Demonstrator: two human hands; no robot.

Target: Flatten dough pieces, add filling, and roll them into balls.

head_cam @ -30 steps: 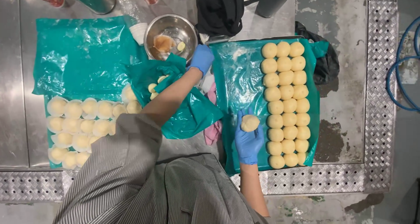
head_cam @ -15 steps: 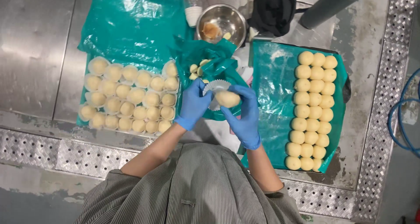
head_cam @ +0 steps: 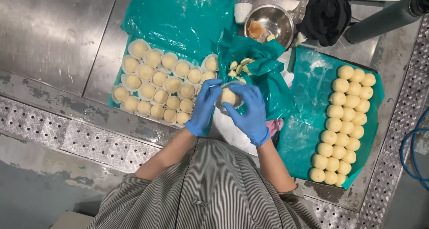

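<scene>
We see dough ball (head_cam: pixel 229 96) cupped between both gloved hands — left hand (head_cam: pixel 203 104), right hand (head_cam: pixel 249 110) — both gripping it; wrapped-ball rows (head_cam: pixel 163 88) nearer left hand.

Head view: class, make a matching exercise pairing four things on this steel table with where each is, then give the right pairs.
Things:
1. Dough ball
2. Steel bowl
3. Plain dough balls
4. Black cloth

Places:
A. In rows on the right-side green sheet
B. Between the left hand and right hand
C. Right of the bowl, at the far edge
D. Behind the crumpled green bag

Pairs: 1-B, 2-D, 3-A, 4-C
</scene>
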